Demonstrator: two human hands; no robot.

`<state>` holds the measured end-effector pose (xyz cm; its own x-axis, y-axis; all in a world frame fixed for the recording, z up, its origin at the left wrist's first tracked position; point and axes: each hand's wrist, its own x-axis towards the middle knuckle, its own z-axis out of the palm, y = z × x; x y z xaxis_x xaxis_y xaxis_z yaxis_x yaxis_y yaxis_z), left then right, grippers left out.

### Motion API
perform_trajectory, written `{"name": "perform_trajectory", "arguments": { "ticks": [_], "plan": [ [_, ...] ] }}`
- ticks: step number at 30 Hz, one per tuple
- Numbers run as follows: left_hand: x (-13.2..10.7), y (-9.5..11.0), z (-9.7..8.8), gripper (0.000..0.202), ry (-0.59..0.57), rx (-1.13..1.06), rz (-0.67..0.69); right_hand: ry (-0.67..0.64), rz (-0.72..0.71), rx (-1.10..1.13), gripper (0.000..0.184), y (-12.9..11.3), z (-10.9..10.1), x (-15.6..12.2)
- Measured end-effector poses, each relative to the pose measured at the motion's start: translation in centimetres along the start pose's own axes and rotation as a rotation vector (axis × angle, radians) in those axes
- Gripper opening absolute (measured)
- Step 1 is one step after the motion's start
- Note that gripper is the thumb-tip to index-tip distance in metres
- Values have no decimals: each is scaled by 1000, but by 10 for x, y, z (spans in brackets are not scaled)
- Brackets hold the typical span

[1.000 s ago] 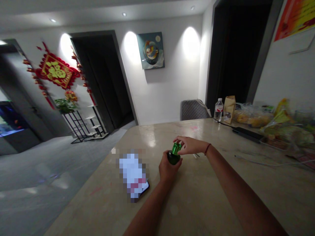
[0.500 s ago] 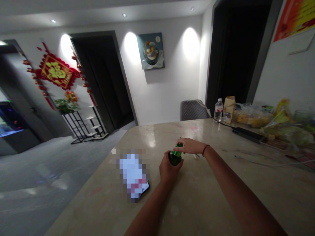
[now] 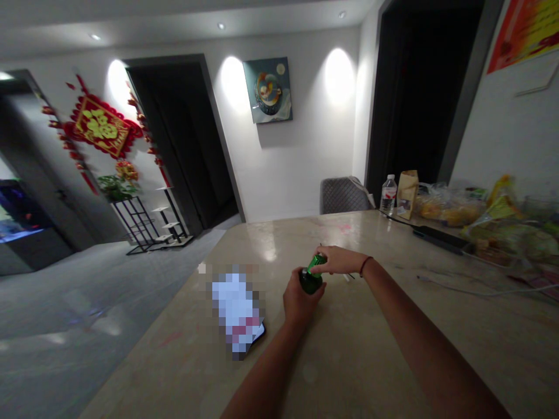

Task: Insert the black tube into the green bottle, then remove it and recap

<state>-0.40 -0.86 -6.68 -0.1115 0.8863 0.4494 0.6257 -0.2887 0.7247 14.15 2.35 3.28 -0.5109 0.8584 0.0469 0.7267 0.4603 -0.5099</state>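
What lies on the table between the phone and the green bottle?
Only the left hand, wrapped round the green bottle; between it and the phone the table is bare, as the head view shows.

A dim room with white walls (image 3: 301, 151) lit by ceiling spotlights (image 3: 220, 25). A framed picture (image 3: 267, 89) hangs between two dark doorways (image 3: 183, 139). A red and gold ornament (image 3: 99, 125) hangs left, above a black plant stand (image 3: 135, 224). A grey chair (image 3: 343, 195) stands behind a beige stone table (image 3: 349, 361). The floor (image 3: 87, 302) is grey.
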Motion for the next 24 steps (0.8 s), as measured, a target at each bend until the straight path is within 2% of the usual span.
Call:
{"name": "perform_trajectory", "arguments": {
  "ticks": [3,5,9,14,19,24],
  "plan": [
    [0,1,-1,52,-3,-3,1,22,-60,-18,64,2,0,0],
    [0,2,-2,52,-3,0,-4,24,-52,4,74,4,0,0],
    [0,2,-3,53,-8,-11,-16,27,-2,26,68,5,1,1],
    [0,2,-3,52,-18,-15,-16,1,-67,0,70,5,2,1],
    [0,3,-3,52,-11,-21,-39,-11,-8,34,58,1,0,-1],
    [0,2,-3,51,-13,-12,-17,7,-40,-2,72,1,-1,-1]
  ]
}}
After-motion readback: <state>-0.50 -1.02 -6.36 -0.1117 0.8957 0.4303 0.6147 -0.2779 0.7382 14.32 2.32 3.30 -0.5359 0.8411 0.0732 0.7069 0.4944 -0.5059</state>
